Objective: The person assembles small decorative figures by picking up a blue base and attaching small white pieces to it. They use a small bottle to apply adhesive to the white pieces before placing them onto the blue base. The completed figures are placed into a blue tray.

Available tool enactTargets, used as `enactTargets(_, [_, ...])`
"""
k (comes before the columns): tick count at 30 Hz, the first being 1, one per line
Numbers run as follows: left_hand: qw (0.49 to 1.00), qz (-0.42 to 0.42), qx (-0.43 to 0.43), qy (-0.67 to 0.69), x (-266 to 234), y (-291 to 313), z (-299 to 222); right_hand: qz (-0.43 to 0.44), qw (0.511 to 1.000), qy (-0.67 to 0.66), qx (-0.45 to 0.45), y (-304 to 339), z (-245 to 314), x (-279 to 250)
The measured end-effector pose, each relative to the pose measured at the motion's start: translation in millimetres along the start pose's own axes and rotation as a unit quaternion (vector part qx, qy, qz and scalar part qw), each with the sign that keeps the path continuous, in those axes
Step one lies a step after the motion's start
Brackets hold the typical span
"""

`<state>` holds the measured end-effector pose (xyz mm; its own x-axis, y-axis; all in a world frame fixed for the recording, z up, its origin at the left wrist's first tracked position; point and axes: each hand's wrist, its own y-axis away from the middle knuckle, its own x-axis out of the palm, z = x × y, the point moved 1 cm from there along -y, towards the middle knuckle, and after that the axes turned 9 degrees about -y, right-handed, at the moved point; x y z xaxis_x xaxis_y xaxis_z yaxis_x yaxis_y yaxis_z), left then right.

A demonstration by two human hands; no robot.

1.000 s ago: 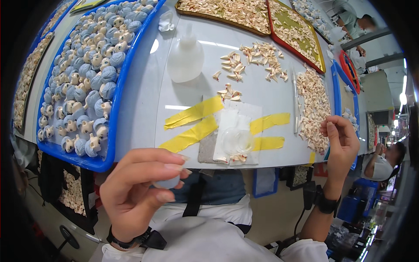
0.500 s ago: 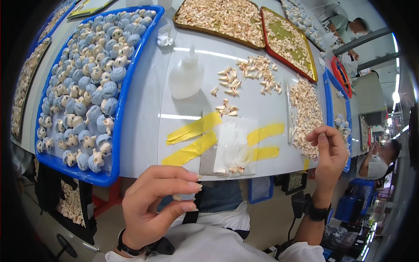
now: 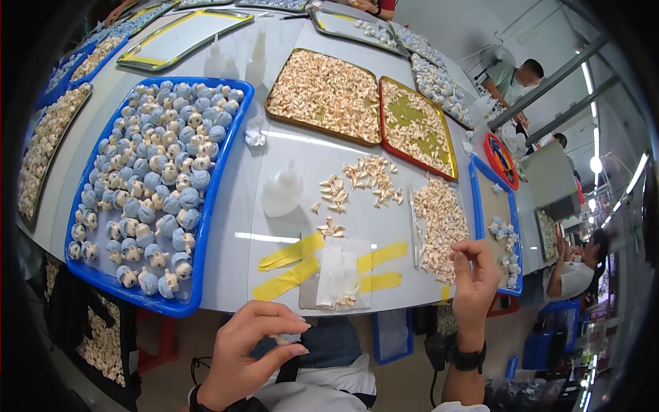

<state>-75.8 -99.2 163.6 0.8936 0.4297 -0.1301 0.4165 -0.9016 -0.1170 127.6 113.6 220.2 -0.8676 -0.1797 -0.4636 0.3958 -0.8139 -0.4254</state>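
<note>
My left hand is closed in a pinch below the table's front edge. Thumb and fingertips grip a small blue-and-cream doll head, partly covered by the fingers. Over the near end of a pile of small cream pointed pieces, my right hand has its thumb and fingers pressed together; whatever may be between them is too small to name. Between the hands, a round clear dish sits on a white pad, with yellow tape strips on both sides.
A blue tray of similar blue-and-cream heads stands on the left. Behind the pad are a translucent squeeze bottle, loose cream pieces and two trays of them. A white pen-like stick lies beside the pile. Another person is at far right.
My view has tilted up, so the table sits lower and more of its far side shows. Both hands keep about the same places; more blue of the doll head shows.
</note>
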Motion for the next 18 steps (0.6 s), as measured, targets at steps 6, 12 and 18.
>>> enactTargets(6, [0.998,0.043,0.010,-0.054,-0.9,-2.2,-14.0,0.048,0.999,0.002,-0.009,3.2,13.4,-1.9])
enactTargets(12, [0.999,0.030,-0.021,0.008,3.2,4.0,-6.3,0.065,0.992,-0.095,0.060,12.0,26.4,-1.5])
enactTargets(18, [1.000,0.006,-0.030,0.006,3.3,5.5,-12.6,0.063,0.984,-0.143,0.080,11.6,32.6,-1.2])
